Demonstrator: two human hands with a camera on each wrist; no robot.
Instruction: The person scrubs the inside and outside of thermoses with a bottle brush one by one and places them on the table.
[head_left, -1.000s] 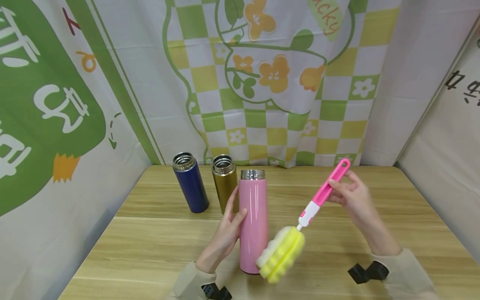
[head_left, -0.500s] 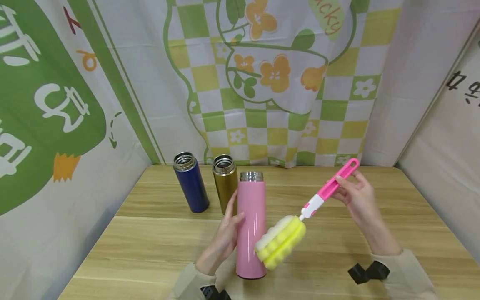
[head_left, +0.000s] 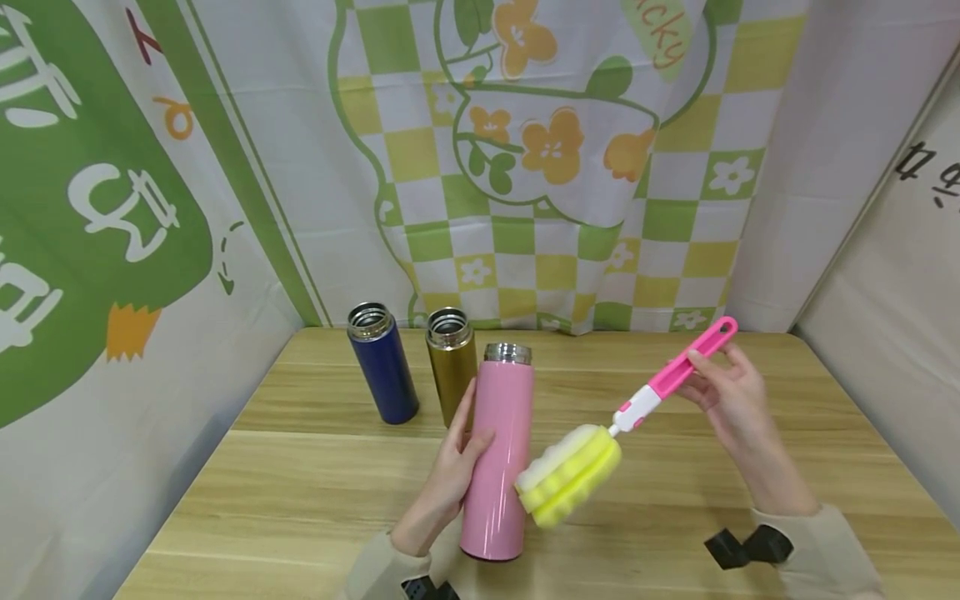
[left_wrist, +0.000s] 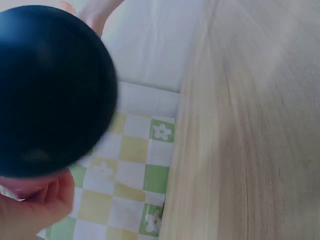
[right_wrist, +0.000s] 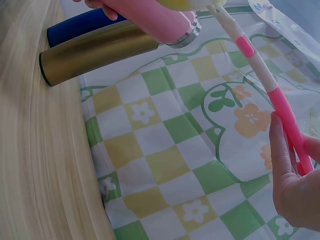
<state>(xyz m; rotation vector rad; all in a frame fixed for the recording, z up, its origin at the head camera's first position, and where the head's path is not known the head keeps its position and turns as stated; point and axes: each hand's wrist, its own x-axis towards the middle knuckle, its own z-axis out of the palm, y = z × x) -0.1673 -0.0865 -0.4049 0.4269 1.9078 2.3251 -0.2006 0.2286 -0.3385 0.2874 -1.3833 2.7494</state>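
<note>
My left hand (head_left: 450, 471) grips a pink insulated bottle (head_left: 504, 450) round its side. The bottle has an uncapped steel neck, leans slightly, and is held off the table; its dark round base (left_wrist: 55, 95) fills much of the left wrist view. In my right hand (head_left: 733, 404) is a bottle brush (head_left: 637, 408), pinched by its pink handle. Its yellow and white sponge head (head_left: 573, 475) points down-left and overlaps the bottle's right side in the head view; whether they touch I cannot tell. The right wrist view shows the right fingers (right_wrist: 281, 150) around the handle.
Behind the pink bottle a gold bottle (head_left: 452, 367) stands uncapped, partly covered by it. Left of that is an uncapped blue bottle (head_left: 384, 371). All are over a wooden table (head_left: 300, 500), with a patterned curtain (head_left: 555, 267) at its back edge.
The brush has shifted right with my right hand, and its handle has tipped to a flatter slant. The pink bottle's lower end has swung left, so it leans more now.
</note>
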